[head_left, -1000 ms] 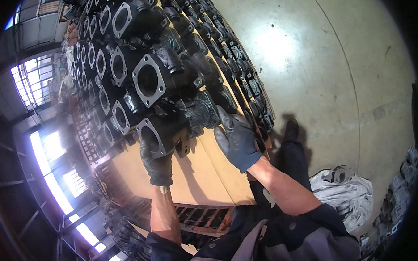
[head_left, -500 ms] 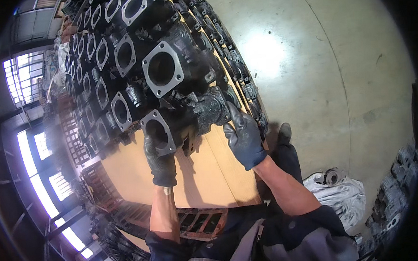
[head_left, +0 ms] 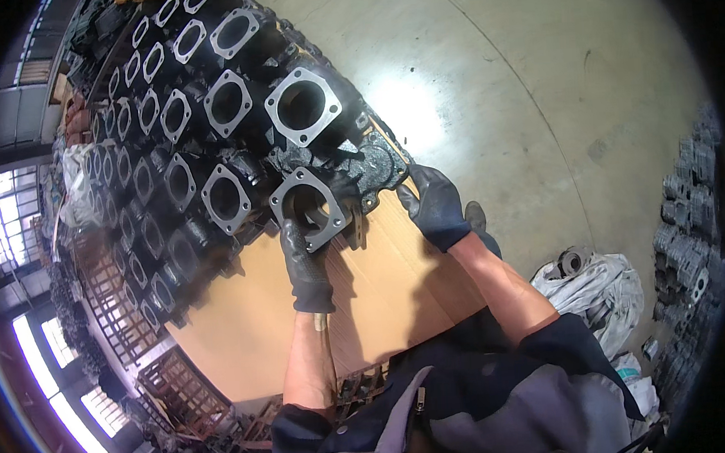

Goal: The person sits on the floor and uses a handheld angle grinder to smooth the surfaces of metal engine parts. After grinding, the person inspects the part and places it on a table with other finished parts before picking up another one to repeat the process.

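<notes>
A black metal casting [head_left: 378, 165] with a machined square flange and a round bore rests at the near edge of several like castings [head_left: 302, 139], over the cardboard sheet [head_left: 405, 261]. My left hand [head_left: 306, 270], in a dark glove, grips the lower-left part of its flange, with a finger or thumb at the bore's edge. At the casting's right end, my right hand [head_left: 437, 210], gloved too, has its fingers closed on the rough end flange; the fingertips are partly hidden.
Rows of castings with bright flanges reach back to the far left. A rusty metal crate [head_left: 123, 276] stands at the left. On the floor at right are a white sack [head_left: 604, 292] with a round metal part [head_left: 573, 260] and a stack of castings [head_left: 681, 226].
The casting has swung lower into line at the near edge of the rows, both hands moving with it. My view has turned, so the rows lie further left.
</notes>
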The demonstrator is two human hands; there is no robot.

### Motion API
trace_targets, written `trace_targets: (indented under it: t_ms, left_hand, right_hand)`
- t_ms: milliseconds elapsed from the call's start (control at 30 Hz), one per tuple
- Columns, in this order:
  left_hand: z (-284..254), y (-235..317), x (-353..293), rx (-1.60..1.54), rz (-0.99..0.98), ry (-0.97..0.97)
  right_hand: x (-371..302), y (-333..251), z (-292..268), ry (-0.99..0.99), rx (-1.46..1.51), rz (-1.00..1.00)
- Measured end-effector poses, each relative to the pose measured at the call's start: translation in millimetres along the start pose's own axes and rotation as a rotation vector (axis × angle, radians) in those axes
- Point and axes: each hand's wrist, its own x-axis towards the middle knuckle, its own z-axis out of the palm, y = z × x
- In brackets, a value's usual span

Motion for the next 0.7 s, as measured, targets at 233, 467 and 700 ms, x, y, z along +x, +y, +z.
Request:
trace_targets:
  t_ms: [233, 467, 700]
  left_hand:
    - [-4, -1, 5, 0.022, -0.020, -0.043]
    - [-2, -2, 3, 0.039, -0.012, 0.022]
    - [-8, -1, 0, 0.083, 0.046, 0.049]
  right_hand:
    - [0, -7, -4, 0.050, 0.101, 0.065]
    - [-6, -12, -5, 0.124, -0.030, -0.016]
    - [-2, -16, -11, 0.119, 0.072, -0.018]
